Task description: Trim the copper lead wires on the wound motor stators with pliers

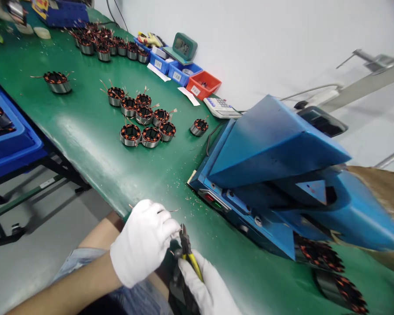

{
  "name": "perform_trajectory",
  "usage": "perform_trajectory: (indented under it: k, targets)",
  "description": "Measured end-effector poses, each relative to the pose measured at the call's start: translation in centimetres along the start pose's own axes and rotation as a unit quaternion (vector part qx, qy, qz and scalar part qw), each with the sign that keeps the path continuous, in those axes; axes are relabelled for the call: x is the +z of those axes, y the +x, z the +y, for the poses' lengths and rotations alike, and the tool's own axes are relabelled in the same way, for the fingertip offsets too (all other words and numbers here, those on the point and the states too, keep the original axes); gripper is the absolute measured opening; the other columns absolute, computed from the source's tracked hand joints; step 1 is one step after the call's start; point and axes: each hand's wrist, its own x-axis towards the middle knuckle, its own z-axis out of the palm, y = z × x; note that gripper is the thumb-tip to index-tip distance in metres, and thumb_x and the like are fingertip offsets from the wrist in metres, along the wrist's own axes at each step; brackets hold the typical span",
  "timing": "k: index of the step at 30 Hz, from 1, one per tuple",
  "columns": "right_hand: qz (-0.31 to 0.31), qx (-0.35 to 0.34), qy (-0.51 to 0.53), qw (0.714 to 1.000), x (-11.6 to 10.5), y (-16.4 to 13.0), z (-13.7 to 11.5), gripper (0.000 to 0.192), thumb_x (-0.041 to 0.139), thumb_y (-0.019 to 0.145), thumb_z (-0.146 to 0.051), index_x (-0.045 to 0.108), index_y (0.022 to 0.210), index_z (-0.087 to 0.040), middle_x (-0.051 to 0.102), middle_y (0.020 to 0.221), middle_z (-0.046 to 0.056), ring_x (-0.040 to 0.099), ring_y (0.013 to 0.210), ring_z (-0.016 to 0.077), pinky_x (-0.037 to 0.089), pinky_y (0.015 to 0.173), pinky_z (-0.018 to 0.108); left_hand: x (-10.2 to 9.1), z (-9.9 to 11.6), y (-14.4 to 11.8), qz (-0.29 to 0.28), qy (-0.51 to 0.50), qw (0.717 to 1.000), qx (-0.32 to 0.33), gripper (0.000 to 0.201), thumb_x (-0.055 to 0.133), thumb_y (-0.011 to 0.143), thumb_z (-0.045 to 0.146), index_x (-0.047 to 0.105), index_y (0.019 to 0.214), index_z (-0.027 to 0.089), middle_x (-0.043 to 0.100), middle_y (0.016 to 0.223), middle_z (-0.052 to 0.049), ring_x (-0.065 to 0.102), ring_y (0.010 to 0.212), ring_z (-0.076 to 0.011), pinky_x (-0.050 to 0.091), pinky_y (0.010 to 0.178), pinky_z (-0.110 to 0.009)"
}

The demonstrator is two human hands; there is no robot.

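From the head camera I see my gloved left hand (143,243) closed over something I cannot make out, at the near edge of the green table (95,144). My right hand (207,288) grips yellow-handled cutters (188,249), tips touching the left fingers; a cluster of wound stators (143,122) sits well apart, beside a blue machine (276,144).

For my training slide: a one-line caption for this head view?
Gloved left hand and right hand work cutters beside a blue machine.
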Motion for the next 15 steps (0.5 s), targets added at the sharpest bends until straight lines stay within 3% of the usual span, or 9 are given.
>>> perform_trajectory:
  k: [4,7,9,12,15]
  targets:
    - [0.033,0.020,0.085,0.996,0.5,0.1,-0.5,0.054,0.064,0.070,-0.062,0.070,0.100,-0.018,0.074,0.096,0.008,0.066,0.095,0.0280,0.053,0.076,0.029,-0.4,-0.6,0.2,-0.025,-0.011,1.000,0.011,0.011,0.051,0.085,0.014,0.059,0.081,0.021,0.060,0.077,-0.001,0.051,0.080,-0.0213,0.034,0.073,-0.038]
    - [0.036,-0.014,0.109,0.993,-0.6,0.7,-1.0,0.049,0.058,0.076,-0.061,0.070,0.094,-0.017,0.072,0.079,0.005,0.066,0.075,0.0223,0.053,0.063,0.025,-1.4,-1.2,0.6,-0.063,-0.052,0.993,0.089,0.011,0.052,0.085,0.015,0.059,0.081,0.022,0.060,0.076,0.001,0.052,0.081,-0.0198,0.037,0.077,-0.037]
    - [0.042,-0.061,0.074,0.994,-1.5,1.3,-0.8,0.045,0.055,0.080,-0.057,0.069,0.099,-0.019,0.072,0.079,0.004,0.066,0.076,0.0221,0.053,0.067,0.026,-2.2,-1.0,0.7,-0.049,-0.071,0.989,0.117,0.011,0.051,0.088,0.017,0.059,0.091,0.024,0.061,0.083,0.000,0.053,0.088,-0.0200,0.038,0.084,-0.037]
    - [0.070,-0.161,0.020,0.984,-1.8,2.2,0.5,0.043,0.058,0.080,-0.054,0.070,0.103,-0.020,0.073,0.089,0.007,0.065,0.090,0.0259,0.052,0.081,0.032,-2.7,0.2,0.7,0.008,-0.013,1.000,0.022,0.028,0.049,0.089,0.020,0.052,0.117,0.020,0.060,0.098,-0.007,0.052,0.097,-0.0251,0.039,0.087,-0.042]
    - [0.086,-0.153,0.091,0.980,-1.0,2.6,1.2,0.048,0.059,0.078,-0.057,0.070,0.105,-0.019,0.074,0.087,0.008,0.067,0.075,0.0228,0.054,0.073,0.031,-2.1,1.6,0.7,-0.017,0.081,0.994,-0.077,0.027,0.040,0.089,0.015,0.056,0.111,0.013,0.059,0.091,-0.011,0.053,0.088,-0.0285,0.041,0.080,-0.047]
